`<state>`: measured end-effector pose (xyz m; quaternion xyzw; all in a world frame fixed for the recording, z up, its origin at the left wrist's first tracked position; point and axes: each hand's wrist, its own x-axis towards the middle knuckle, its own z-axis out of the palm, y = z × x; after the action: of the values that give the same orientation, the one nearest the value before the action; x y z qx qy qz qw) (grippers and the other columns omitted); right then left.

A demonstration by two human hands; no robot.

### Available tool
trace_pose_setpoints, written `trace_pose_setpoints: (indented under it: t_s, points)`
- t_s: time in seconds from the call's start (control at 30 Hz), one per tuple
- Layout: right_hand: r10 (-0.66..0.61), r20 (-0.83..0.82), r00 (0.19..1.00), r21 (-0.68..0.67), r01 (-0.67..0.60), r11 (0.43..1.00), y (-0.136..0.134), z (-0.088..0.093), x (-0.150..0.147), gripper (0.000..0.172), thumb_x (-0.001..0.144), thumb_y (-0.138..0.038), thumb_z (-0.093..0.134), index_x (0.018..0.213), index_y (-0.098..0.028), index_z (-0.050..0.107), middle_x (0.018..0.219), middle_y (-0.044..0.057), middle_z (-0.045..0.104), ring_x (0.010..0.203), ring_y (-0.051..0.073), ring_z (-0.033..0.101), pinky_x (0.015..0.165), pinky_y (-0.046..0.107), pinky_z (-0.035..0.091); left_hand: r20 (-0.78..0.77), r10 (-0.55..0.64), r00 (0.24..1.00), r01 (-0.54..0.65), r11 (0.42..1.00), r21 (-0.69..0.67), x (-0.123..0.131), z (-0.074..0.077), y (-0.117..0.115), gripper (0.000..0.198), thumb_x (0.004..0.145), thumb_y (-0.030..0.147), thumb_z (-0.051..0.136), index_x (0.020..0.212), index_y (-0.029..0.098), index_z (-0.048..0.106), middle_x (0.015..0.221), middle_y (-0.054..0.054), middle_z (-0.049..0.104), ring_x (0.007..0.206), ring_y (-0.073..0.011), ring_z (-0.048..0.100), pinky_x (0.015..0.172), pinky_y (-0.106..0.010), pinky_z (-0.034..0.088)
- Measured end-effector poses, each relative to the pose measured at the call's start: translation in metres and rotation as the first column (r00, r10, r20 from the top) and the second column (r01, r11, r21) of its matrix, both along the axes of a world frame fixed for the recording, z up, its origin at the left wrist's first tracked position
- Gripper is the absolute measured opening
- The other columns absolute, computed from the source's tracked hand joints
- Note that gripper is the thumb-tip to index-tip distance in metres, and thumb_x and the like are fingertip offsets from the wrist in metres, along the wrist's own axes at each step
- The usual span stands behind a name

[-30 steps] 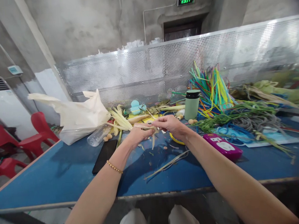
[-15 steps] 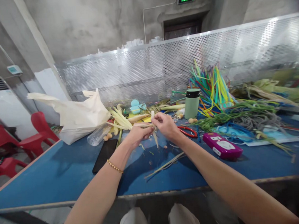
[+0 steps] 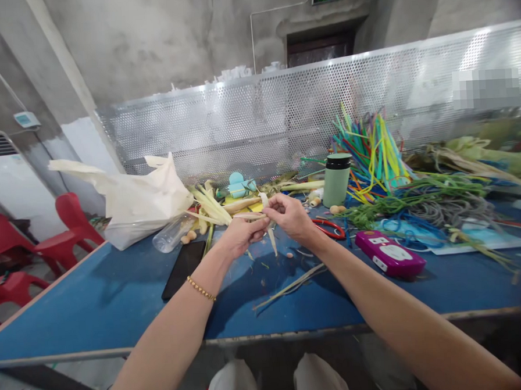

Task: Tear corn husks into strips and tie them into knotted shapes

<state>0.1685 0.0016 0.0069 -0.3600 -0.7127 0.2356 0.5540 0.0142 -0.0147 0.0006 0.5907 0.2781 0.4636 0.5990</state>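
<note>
Above the middle of the blue table [image 3: 131, 318], my two hands meet over pale strips that look like corn husk. My left hand [image 3: 244, 232] is closed on a pale husk strip [image 3: 272, 242], whose end hangs down between the hands. The fingers of my right hand [image 3: 290, 215] pinch the strip's upper part, which stands up in a small curl. Fingertips of both hands touch or nearly touch, so the crossing of the strips is partly hidden. Behind my left hand lies a bunch of pale husk leaves [image 3: 213, 207].
A white plastic bag [image 3: 145, 201], a clear bottle [image 3: 171, 237] and a black phone [image 3: 183, 270] are on the left. Rightward are red-handled scissors [image 3: 332, 229], a green tumbler [image 3: 336, 182], a purple packet [image 3: 390, 254] and heaped coloured cords [image 3: 376, 154]. Thin stalks [image 3: 289, 286] lie in front.
The strip's upper end, upright before, now bends over in a curl at my right fingertips. Both hands stay in nearly the same place, and the view has shifted slightly.
</note>
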Motion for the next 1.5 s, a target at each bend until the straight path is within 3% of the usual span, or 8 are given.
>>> trace_pose_setpoints:
  t_s: [0.27, 0.53, 0.77, 0.87, 1.0, 1.13, 1.3, 1.5]
  points:
    - [0.156, -0.051, 0.986, -0.229, -0.164, 0.960, -0.011, 0.008, 0.007, 0.036, 0.075, -0.051, 0.067, 0.070, -0.017, 0.059, 0.060, -0.002, 0.051, 0.052, 0.010, 0.042, 0.048, 0.024, 0.034, -0.037, 0.065, 0.997, -0.062, 0.996, 0.071, -0.001, 0.003, 0.001, 0.032, 0.066, 0.031, 0.081, 0.064, 0.014, 0.054, 0.055, 0.005, 0.043, 0.045, -0.0033, 0.034, 0.046, -0.023, 0.017]
    - [0.131, -0.110, 0.985, -0.243, -0.154, 0.958, -0.006, 0.002, 0.004, 0.035, 0.068, -0.049, 0.072, 0.071, -0.016, 0.061, 0.061, -0.002, 0.055, 0.052, 0.009, 0.042, 0.046, 0.023, 0.035, -0.039, 0.056, 0.998, -0.055, 0.998, 0.034, -0.001, 0.002, 0.000, 0.031, 0.064, 0.030, 0.081, 0.063, 0.014, 0.054, 0.054, 0.006, 0.040, 0.045, -0.0028, 0.031, 0.045, -0.022, 0.016]
    - [0.206, 0.030, 0.978, -0.204, -0.196, 0.959, -0.003, 0.002, 0.009, 0.033, 0.073, -0.047, 0.070, 0.069, -0.015, 0.064, 0.058, -0.001, 0.055, 0.049, 0.008, 0.042, 0.045, 0.023, 0.033, -0.024, 0.044, 0.999, -0.044, 0.999, 0.005, -0.002, -0.003, 0.005, 0.034, 0.061, 0.031, 0.086, 0.067, 0.012, 0.058, 0.056, 0.005, 0.044, 0.046, -0.0017, 0.031, 0.046, -0.021, 0.015]
    - [0.184, 0.042, 0.982, -0.186, -0.173, 0.967, -0.002, 0.001, 0.010, 0.032, 0.073, -0.045, 0.070, 0.067, -0.014, 0.063, 0.057, -0.001, 0.055, 0.050, 0.009, 0.042, 0.046, 0.023, 0.033, -0.026, 0.030, 0.999, -0.030, 0.999, -0.021, -0.002, 0.000, 0.004, 0.037, 0.058, 0.031, 0.089, 0.076, 0.011, 0.062, 0.055, 0.005, 0.047, 0.045, -0.0020, 0.034, 0.045, -0.020, 0.016]
    - [0.181, -0.042, 0.983, -0.197, -0.186, 0.963, -0.003, 0.003, 0.011, 0.036, 0.074, -0.049, 0.070, 0.070, -0.014, 0.063, 0.061, -0.002, 0.054, 0.052, 0.009, 0.044, 0.048, 0.023, 0.037, 0.032, 0.025, 0.999, -0.024, 1.000, -0.020, -0.004, 0.005, 0.003, 0.046, 0.062, 0.037, 0.088, 0.092, 0.012, 0.064, 0.057, 0.003, 0.055, 0.043, -0.0052, 0.043, 0.043, -0.020, 0.027]
    - [0.171, -0.067, 0.983, -0.227, -0.182, 0.957, -0.005, 0.005, 0.013, 0.036, 0.073, -0.048, 0.072, 0.070, -0.014, 0.063, 0.062, -0.002, 0.055, 0.053, 0.008, 0.046, 0.049, 0.023, 0.038, -0.002, 0.110, 0.994, -0.110, 0.993, 0.035, -0.005, 0.006, 0.005, 0.043, 0.071, 0.047, 0.080, 0.090, 0.013, 0.063, 0.067, -0.002, 0.065, 0.044, -0.0082, 0.052, 0.043, -0.022, 0.034]
    - [0.145, -0.029, 0.989, -0.222, -0.148, 0.964, -0.003, 0.003, 0.013, 0.034, 0.074, -0.046, 0.072, 0.070, -0.014, 0.063, 0.060, -0.002, 0.054, 0.051, 0.008, 0.045, 0.047, 0.023, 0.037, -0.102, 0.286, 0.953, -0.273, 0.954, 0.124, -0.006, 0.005, 0.006, 0.027, 0.074, 0.036, 0.077, 0.079, 0.014, 0.064, 0.058, 0.000, 0.062, 0.045, -0.0099, 0.054, 0.045, -0.022, 0.038]
    - [0.125, 0.012, 0.992, -0.202, -0.120, 0.972, -0.001, 0.002, 0.015, 0.036, 0.075, -0.048, 0.071, 0.063, -0.017, 0.057, 0.052, -0.004, 0.049, 0.047, 0.008, 0.043, 0.046, 0.023, 0.034, -0.126, 0.385, 0.914, -0.352, 0.909, 0.223, -0.004, 0.005, 0.006, 0.019, 0.076, 0.032, 0.072, 0.082, 0.014, 0.070, 0.054, -0.001, 0.063, 0.048, -0.0118, 0.054, 0.050, -0.024, 0.040]
